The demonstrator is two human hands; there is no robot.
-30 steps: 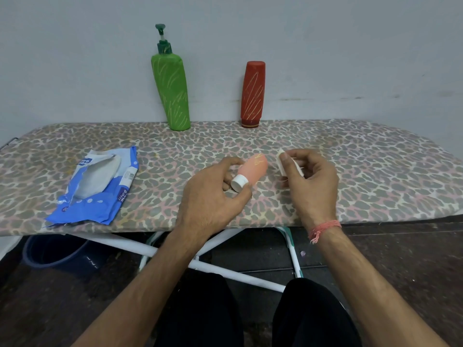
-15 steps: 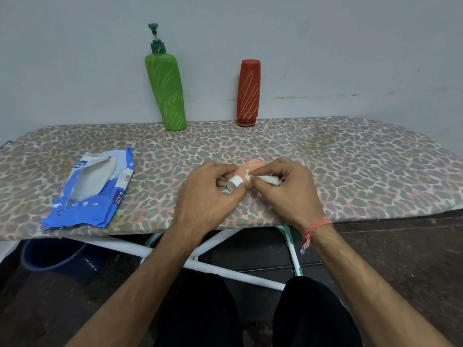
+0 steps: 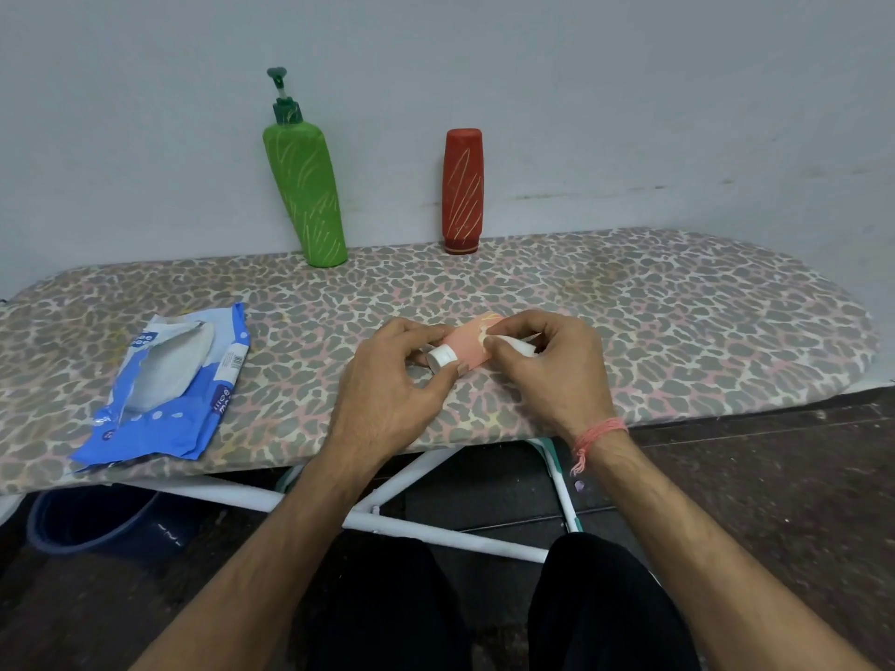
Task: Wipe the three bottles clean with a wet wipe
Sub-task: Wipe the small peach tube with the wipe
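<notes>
My left hand [image 3: 387, 385] grips a small peach bottle [image 3: 465, 343] near its white cap, holding it on its side just above the board. My right hand [image 3: 552, 365] pinches a folded white wet wipe [image 3: 516, 346] pressed against the bottle's side, where yellow scribbles show. A green pump bottle [image 3: 305, 191] and a red bottle [image 3: 462, 191], both marked with yellow lines, stand upright at the back against the wall.
The leopard-print ironing board [image 3: 678, 331] bears everything. An opened blue wet-wipe pack [image 3: 169, 380] lies at its left. A dark blue bucket [image 3: 87, 520] sits on the floor below the left end, next to the board's white legs [image 3: 411, 520].
My right hand has come in from the right and pressed the wipe onto the peach bottle. Both hands have lowered toward the board.
</notes>
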